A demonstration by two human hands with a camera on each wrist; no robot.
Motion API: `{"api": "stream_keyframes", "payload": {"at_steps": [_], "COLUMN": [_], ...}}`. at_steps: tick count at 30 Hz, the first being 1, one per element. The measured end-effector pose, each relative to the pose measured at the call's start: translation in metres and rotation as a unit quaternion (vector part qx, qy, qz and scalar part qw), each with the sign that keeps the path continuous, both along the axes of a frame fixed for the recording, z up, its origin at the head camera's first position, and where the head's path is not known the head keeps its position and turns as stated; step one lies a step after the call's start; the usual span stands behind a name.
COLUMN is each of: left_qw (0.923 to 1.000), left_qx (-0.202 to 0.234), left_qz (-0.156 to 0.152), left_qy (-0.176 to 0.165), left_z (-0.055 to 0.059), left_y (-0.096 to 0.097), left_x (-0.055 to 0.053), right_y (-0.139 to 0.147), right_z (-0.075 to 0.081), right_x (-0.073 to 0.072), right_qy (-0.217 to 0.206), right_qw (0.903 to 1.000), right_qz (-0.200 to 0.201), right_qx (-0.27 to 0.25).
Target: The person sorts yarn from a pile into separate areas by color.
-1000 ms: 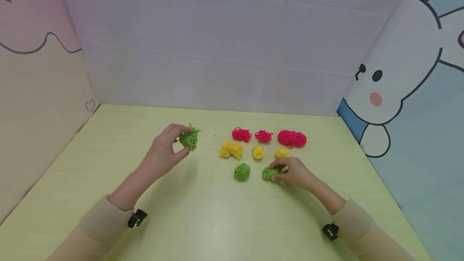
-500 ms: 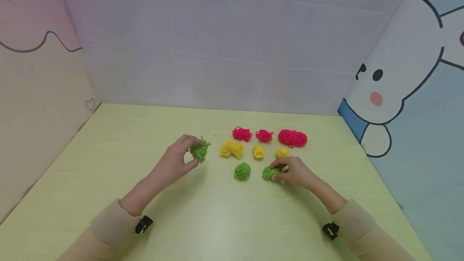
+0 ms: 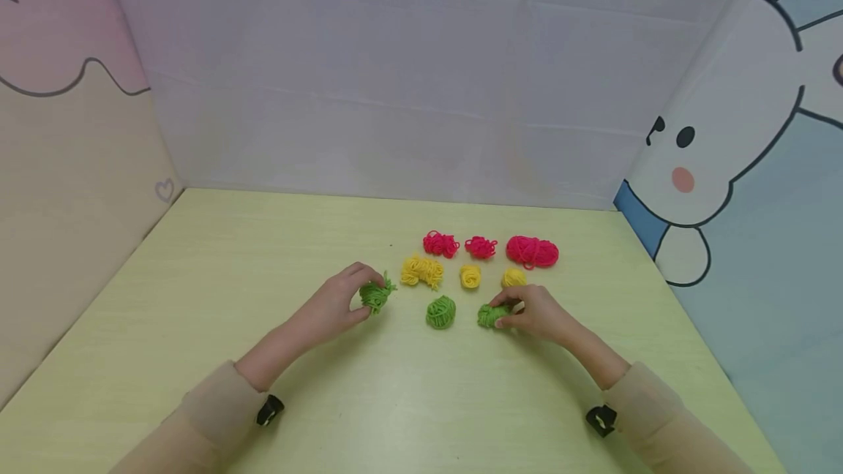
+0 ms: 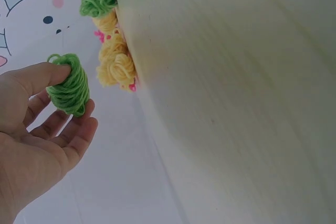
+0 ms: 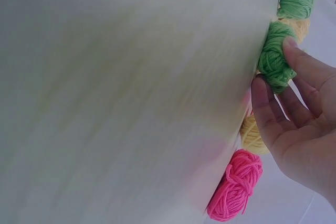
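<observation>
My left hand (image 3: 337, 306) pinches a small green yarn ball (image 3: 375, 295) between thumb and fingers, held above the table. In the left wrist view that yarn ball (image 4: 71, 87) shows its wound strands against the pale backdrop. The fingers of my right hand (image 3: 535, 313) grip another green yarn bundle (image 3: 489, 315), which rests on the table; the right wrist view shows the thumb on this bundle (image 5: 275, 59). Between the two hands a third green yarn ball (image 3: 440, 312) lies on the table.
Behind the green yarn lie yellow yarn bundles (image 3: 422, 271), (image 3: 470, 276) and a yellow ball (image 3: 514, 277) partly behind my right hand. Farther back is a row of pink yarn: two small bundles (image 3: 440, 243), (image 3: 481, 247) and a larger skein (image 3: 532, 251). A pale wall (image 3: 395, 93) stands behind the table.
My left hand has moved right and nearer the front of the table, carrying its green yarn ball toward the other yarn. My right hand has stayed in place on its bundle.
</observation>
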State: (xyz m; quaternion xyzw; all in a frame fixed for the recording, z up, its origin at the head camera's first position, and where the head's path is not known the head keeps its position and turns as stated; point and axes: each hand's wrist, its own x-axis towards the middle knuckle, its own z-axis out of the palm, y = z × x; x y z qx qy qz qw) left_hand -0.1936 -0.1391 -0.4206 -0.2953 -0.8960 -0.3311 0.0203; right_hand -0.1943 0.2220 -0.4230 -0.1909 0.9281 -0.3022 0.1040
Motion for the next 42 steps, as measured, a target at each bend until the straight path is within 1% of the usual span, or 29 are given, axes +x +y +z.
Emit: {"api": "stream_keyframes", "payload": {"at_steps": [6, 11, 15, 20, 26, 29, 34, 42], "left_qw": [0.9995, 0.9975, 0.9967, 0.996, 0.9943, 0.9936, 0.9928, 0.9918], "left_qx": [-0.016, -0.043, -0.053, -0.071, -0.09, -0.095, -0.098, -0.098], "left_qz": [-0.013, -0.026, -0.038, -0.046, -0.045, -0.045, -0.043, -0.038], "left_qy": [-0.023, -0.05, -0.047, -0.03, -0.035, -0.041, -0.053, -0.072], "left_z": [-0.005, -0.008, -0.011, -0.016, -0.021, -0.022, -0.019, -0.004], "left_y": [0.002, 0.006, 0.01, 0.012, 0.012, 0.011, 0.011, 0.01], "left_x": [-0.008, -0.013, -0.016, -0.017, -0.019, -0.019, -0.018, -0.011], "right_y": [0.0, 0.0, 0.001, 0.002, 0.002, 0.002, 0.0, 0.003], "right_z": [0.001, 0.002, 0.002, 0.0, 0.0, 0.001, 0.004, 0.006], "right_x": [0.0, -0.001, -0.001, -0.002, -0.003, -0.003, -0.003, -0.003], "right_qy": [-0.004, -0.001, 0.001, 0.001, 0.002, 0.0, -0.004, -0.01], "right_qw": [1.0, 0.9999, 1.0, 1.0, 0.9999, 0.9998, 0.9996, 0.9993], "right_qz": [0.002, 0.01, 0.009, 0.006, 0.014, 0.017, 0.026, 0.033], "right_qx": [-0.002, -0.005, -0.002, 0.002, 0.004, 0.009, 0.013, 0.013]}}
